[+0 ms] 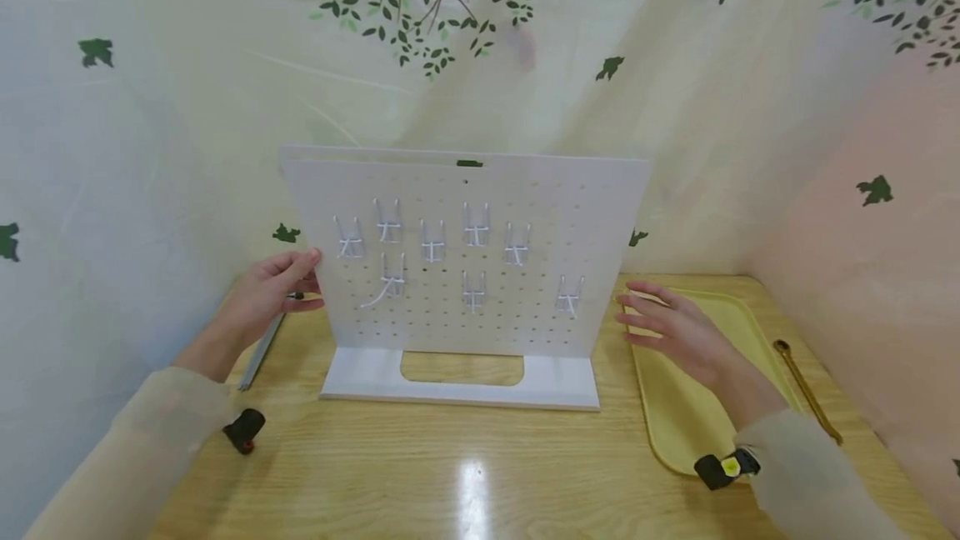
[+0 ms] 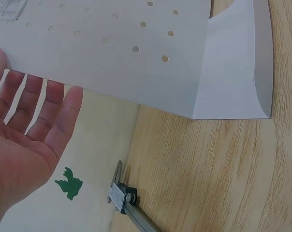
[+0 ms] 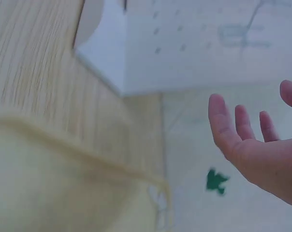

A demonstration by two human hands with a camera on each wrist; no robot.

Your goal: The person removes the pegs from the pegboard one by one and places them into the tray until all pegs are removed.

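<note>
A white pegboard point(image 1: 525, 315) stands upright on its white base, with several white wire hooks point(image 1: 474, 225) across its front. My left hand point(image 1: 273, 286) holds its left edge, thumb at the front and fingers reaching behind; the left wrist view shows this hand point(image 2: 30, 140) along the edge too. Off the board's right side, my right hand point(image 1: 678, 327) hovers over a yellow tray point(image 1: 663, 432) with its fingers spread and nothing in them. In the right wrist view that hand point(image 3: 257, 150) is apart from the board.
A digital caliper point(image 2: 119, 195) lies on the wooden table point(image 1: 375, 465) behind the left hand. Right of the tray is a brass-coloured wrench-like tool point(image 1: 808, 390). In the right wrist view, something white point(image 3: 158, 198) sits in the tray's corner, blurred. A leaf-printed curtain point(image 1: 225, 107) hangs behind.
</note>
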